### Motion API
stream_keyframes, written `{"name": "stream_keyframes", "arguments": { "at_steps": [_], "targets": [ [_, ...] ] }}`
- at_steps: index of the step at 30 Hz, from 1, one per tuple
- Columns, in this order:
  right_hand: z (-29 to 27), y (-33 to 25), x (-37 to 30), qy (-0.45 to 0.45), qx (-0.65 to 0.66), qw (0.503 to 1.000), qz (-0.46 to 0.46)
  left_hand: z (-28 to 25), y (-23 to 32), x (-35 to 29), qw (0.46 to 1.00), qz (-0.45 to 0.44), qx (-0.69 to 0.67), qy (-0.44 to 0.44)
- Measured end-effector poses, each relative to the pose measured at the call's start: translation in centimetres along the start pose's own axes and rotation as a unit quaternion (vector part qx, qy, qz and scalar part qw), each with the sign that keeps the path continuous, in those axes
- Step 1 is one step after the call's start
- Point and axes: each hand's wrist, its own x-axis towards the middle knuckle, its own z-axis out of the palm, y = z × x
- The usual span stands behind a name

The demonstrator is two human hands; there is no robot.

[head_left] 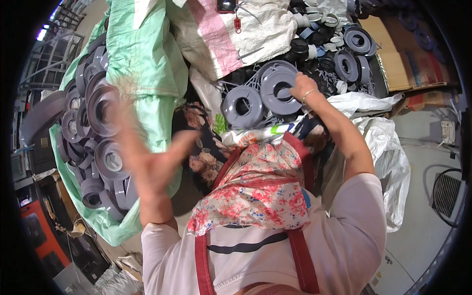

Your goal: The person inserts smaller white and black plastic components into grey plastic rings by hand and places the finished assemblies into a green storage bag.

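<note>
Here, seen from the head camera, the person's right hand reaches forward into a heap of grey plastic spool flanges, its grip closed on the rim of one grey round plastic flange with a central hole, which lies tilted on top of the heap. Just beside it, toward the person's left, rests a second grey round flange, touching the first. Beyond them, black and white plastic rings are piled loosely against a white woven sack with a pink stripe.

The left hand is raised and blurred, its grip spread wide and holding nothing; it is nearest to a green woven sack brimming with stacked grey flanges.

Risk, as a judgement: the held flange is pinched only at its edge, so it could slip and drop back among the others. Because the heap is loose and overlapping, lifting one piece may drag or topple its neighbours. The overfilled green sack could likewise shed parts over its side.
</note>
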Motion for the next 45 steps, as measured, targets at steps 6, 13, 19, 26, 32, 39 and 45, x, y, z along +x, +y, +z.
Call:
{"name": "stream_keyframes", "arguments": {
  "at_steps": [6, 13, 19, 26, 32, 39, 45],
  "targets": [
    [-3.2, -5.9, 0.3, -0.021, 0.226, 0.951, -0.209, 15.2, 0.0, -0.6, 0.93, 0.205, 0.084, -0.292],
    [-1.8, 3.8, 13.4, 0.209, -0.184, 0.941, -0.191, 16.2, -3.0, 1.7, 0.898, -0.315, -0.228, -0.206],
    [-3.0, -0.7, 9.8, 0.246, -0.035, 0.934, -0.258, 17.3, -4.1, -0.6, 0.695, -0.451, -0.549, -0.11],
    [-4.8, -8.7, -3.2, 0.109, 0.255, 0.909, -0.311, 16.5, -0.1, -1.1, 0.546, -0.424, -0.715, -0.107],
    [-7.2, -10.8, -8.9, -0.005, 0.128, 0.921, -0.369, 13.2, 0.2, -2.9, 0.62, -0.372, -0.673, -0.158],
    [-8.1, -10.9, -11.0, 0.012, -0.05, 0.798, -0.601, 10.3, -0.7, -3.8, 0.585, -0.392, -0.662, -0.256],
    [-7.1, -10.6, -11.5, 0.066, 0.043, 0.837, -0.542, 10.2, 1.0, -4.6, 0.565, -0.384, -0.696, -0.22]
  ]
}}
